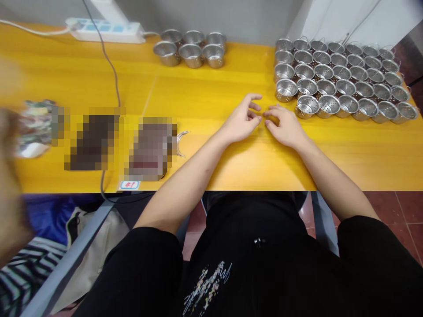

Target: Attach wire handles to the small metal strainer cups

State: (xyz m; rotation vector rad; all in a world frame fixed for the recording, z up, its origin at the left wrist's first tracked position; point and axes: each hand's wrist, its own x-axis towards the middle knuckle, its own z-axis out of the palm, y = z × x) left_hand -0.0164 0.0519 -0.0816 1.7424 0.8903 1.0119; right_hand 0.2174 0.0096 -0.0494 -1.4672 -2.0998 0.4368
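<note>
My left hand [245, 119] hovers at or just above the yellow table, fingers loosely curved and apart, holding nothing. Facing it, fingertips a small distance away, my right hand [284, 125] is likewise empty with its fingers apart. Nearest to the right hand stand rows of small perforated metal cups [307, 107], many with thin wire handles. A smaller group of similar metal cups [191, 55] sits at the back of the table; no handles are visible on them. Several curved wire handles [180, 143] lie left of my left forearm.
Two pixelated dark flat objects [94, 143] lie on the table's left part. A grey cable [110, 61] runs down past them. A power strip [107, 31] lies at the back. Another person's blurred arm [13, 189] is at the far left, near a colourful pile [35, 125].
</note>
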